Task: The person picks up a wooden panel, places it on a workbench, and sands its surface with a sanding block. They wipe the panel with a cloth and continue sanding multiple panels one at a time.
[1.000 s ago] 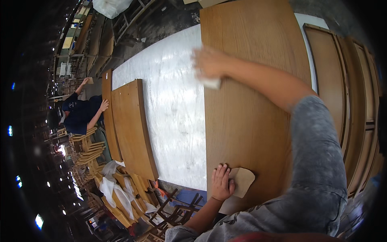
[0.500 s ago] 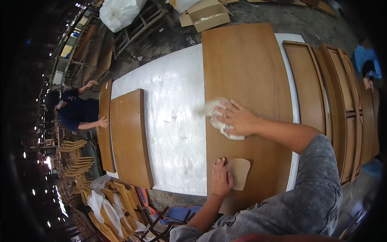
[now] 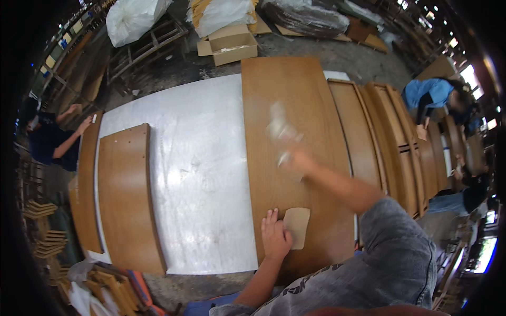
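A long brown wooden panel lies in front of me. My right hand, smeared by motion, holds an off-white rag over the middle of the panel. The rag's far end is flung out ahead of the fingers, and I cannot tell how much of it touches the wood. Flat near the panel's left edge rests my left hand, its fingers stretched out. A tan piece of sandpaper or card lies right beside it, close to the thumb.
The panel lies across a whitish tabletop. Another wooden panel lies at left, near a person in dark clothes. Several framed panels stand at right, by a person in blue. Beyond is a cardboard box.
My right hand has lifted or swung the rag, which now stretches farther away from me. My left hand stays by the tan piece. The view has turned to the right.
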A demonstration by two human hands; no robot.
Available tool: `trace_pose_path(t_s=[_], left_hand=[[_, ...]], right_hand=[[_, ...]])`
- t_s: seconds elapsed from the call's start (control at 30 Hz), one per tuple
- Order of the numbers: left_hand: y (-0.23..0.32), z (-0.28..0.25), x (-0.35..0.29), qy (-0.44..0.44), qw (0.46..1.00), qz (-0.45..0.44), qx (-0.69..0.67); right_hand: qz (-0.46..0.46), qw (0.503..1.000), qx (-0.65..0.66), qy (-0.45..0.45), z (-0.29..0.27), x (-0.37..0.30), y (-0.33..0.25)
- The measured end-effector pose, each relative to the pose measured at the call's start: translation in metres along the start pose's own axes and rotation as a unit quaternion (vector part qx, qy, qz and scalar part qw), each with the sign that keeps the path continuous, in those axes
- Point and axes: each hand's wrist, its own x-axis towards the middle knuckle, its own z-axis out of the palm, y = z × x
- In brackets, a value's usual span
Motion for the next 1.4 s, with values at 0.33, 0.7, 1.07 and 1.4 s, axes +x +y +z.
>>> trace_pose_path(t_s=[0.33,0.7,1.07,1.4], left_hand=[[-0.009,-0.003,-0.012,-0.007,0.999,0.000,-0.046],[-0.015,-0.008,-0.007,-0.014,0.998,0.012,-0.060],[-0.070,-0.068,-0.043,0.006,0.890,-0.196,-0.411],[-0.133,-0.232,-0.118,0.188,0.879,-0.282,-0.335]], right_hand=[[0.311,0.919,-0.165,0.176,-0.089,0.155,0.083],[-0.249,0.965,-0.075,-0.021,0.045,0.027,-0.095],[0.214,0.851,-0.398,0.266,-0.034,-0.026,0.034],[0.171,0.963,-0.077,0.195,0.060,-0.135,-0.111]])
